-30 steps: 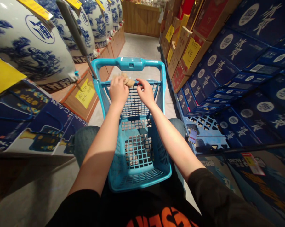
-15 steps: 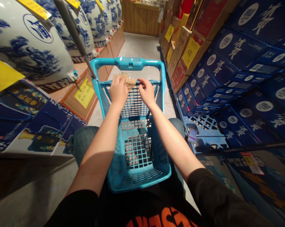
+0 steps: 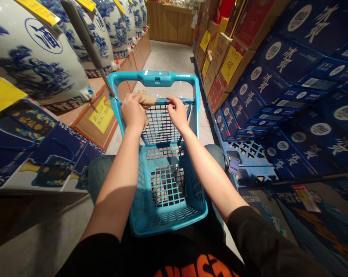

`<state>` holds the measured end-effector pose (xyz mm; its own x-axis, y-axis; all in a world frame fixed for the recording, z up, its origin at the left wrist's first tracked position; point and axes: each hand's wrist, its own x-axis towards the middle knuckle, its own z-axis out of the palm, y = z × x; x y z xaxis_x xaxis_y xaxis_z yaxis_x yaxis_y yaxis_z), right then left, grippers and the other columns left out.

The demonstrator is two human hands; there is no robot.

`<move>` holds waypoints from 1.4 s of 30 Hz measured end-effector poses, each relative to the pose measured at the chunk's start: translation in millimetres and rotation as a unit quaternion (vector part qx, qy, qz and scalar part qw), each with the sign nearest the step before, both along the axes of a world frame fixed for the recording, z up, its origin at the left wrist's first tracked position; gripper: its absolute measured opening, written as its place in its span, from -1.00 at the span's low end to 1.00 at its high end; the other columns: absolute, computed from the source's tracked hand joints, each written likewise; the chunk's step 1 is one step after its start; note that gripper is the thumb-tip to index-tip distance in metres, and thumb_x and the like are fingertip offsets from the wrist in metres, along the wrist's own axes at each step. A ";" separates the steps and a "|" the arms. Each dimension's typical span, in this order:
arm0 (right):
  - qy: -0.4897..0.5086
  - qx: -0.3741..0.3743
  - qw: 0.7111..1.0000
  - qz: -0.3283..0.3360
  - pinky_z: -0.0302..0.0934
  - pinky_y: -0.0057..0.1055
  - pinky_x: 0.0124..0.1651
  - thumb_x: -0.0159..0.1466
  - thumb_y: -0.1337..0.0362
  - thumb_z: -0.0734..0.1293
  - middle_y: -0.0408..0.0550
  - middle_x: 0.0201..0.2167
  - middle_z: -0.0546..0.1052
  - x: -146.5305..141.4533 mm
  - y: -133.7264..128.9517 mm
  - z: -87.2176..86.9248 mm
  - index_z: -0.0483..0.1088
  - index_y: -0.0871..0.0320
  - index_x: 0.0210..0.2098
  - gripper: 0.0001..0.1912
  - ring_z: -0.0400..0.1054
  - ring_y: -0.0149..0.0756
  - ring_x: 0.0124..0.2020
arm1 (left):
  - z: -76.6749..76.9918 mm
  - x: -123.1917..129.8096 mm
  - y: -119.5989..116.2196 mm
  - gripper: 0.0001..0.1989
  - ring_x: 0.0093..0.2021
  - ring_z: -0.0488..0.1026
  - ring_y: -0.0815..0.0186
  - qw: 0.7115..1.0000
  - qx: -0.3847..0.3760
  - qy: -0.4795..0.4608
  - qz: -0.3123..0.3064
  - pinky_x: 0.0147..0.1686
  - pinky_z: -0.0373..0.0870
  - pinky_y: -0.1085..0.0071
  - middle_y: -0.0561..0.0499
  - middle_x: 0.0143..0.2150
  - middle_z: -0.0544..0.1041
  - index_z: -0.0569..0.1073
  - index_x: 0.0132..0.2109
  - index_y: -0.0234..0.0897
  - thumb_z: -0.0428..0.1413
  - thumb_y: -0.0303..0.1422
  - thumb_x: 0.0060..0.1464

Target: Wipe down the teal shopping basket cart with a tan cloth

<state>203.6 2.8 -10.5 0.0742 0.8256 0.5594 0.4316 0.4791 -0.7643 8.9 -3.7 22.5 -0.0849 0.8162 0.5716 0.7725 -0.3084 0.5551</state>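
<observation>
While the left hand (image 3: 133,112) holds a crumpled tan cloth (image 3: 147,100) with its fingers closed together, pressing it on the top bar (image 3: 162,101) of a blue plastic shopping basket (image 3: 153,78), the right hand (image 3: 178,113) has its fingers curled over that bar. Past the basket's front edge, a pale tiled floor (image 3: 168,57) lies open between porcelain jars (image 3: 32,54) on the left and stacked blue cartons (image 3: 286,61) on the right, both rows near the basket's sides.

Left hand (image 3: 132,112), right hand (image 3: 177,113) on basket (image 3: 153,78)
</observation>
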 end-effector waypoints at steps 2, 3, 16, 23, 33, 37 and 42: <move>0.004 0.004 1.000 0.000 0.44 -0.20 0.29 0.36 0.44 0.25 -0.02 -0.08 0.63 -0.8 0.3 -0.3 0.51 0.12 0.05 -0.66 0.53 -0.22 0.02 | -0.1 12.3 -2.7 -0.55 0.32 0.50 0.07 0.999 -0.003 0.016 -0.036 0.44 0.41 0.13 -0.02 0.19 0.66 0.66 0.11 -0.03 0.01 -0.49 0.25; 0.006 0.005 1.000 -0.001 0.44 -0.21 0.29 0.36 0.45 0.25 -0.02 -0.08 0.62 -0.8 0.5 -0.6 0.52 0.12 0.04 -0.66 0.53 -0.23 0.02 | 0.2 17.1 -3.7 -0.55 0.32 0.50 0.05 0.999 -0.005 0.019 -0.047 0.43 0.42 0.11 -0.03 0.20 0.65 0.66 0.11 -0.03 0.01 -0.49 0.25; -0.010 0.002 1.000 -0.005 0.45 -0.24 0.27 0.38 0.43 0.26 -0.01 -0.05 0.63 0.2 2.4 -2.8 0.53 0.11 0.06 -0.67 0.53 -0.22 0.03 | 1.0 21.6 -6.9 -0.53 0.39 0.43 0.02 0.999 -0.023 0.026 -0.040 0.49 0.29 0.07 -0.10 0.29 0.59 0.65 0.13 -0.18 -0.02 -0.49 0.22; -0.011 0.001 1.000 0.001 0.41 -0.22 0.31 0.40 0.43 0.27 -0.03 -0.06 0.63 4.1 5.8 -6.4 0.53 0.10 0.07 -0.68 0.52 -0.21 0.06 | -4.5 6.4 2.6 -0.48 0.34 0.48 0.01 1.000 0.000 -0.020 -0.024 0.47 0.36 0.07 -0.12 0.27 0.60 0.60 0.22 -0.16 -0.01 -0.54 0.23; -0.028 -0.018 0.999 -0.010 0.44 -0.18 0.28 0.39 0.43 0.24 0.06 0.04 0.64 1.3 3.9 -4.0 0.52 0.16 0.11 -0.64 0.54 -0.15 0.11 | 4.4 44.3 -13.2 -0.46 0.38 0.43 0.06 0.991 -0.038 0.053 -0.114 0.46 0.32 0.14 -0.10 0.33 0.56 0.59 0.25 -0.21 -0.04 -0.60 0.25; -0.032 -0.031 0.999 -0.015 0.38 -0.14 0.35 0.42 0.37 0.26 0.03 0.00 0.64 4.9 6.0 -6.2 0.52 0.14 0.11 -0.67 0.55 -0.16 0.07 | 13.4 20.7 -13.8 -0.48 0.41 0.37 0.05 0.998 -0.063 0.003 -0.023 0.52 0.21 0.04 -0.15 0.35 0.52 0.52 0.31 -0.35 -0.04 -0.64 0.31; -0.013 -0.023 1.000 -0.008 0.41 -0.16 0.32 0.38 0.40 0.26 0.02 -0.02 0.65 1.4 3.9 -4.9 0.53 0.13 0.07 -0.67 0.54 -0.17 0.05 | 12.7 24.2 -15.7 -0.50 0.40 0.38 0.04 0.998 -0.061 0.013 -0.018 0.52 0.20 0.02 -0.18 0.33 0.54 0.53 0.27 -0.44 -0.03 -0.69 0.27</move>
<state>205.0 6.7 -15.4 0.0738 0.8497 0.5220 0.4593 0.4357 -0.7741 33.1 -19.3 35.2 -0.0413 0.8822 0.4690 0.7768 -0.2669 0.5704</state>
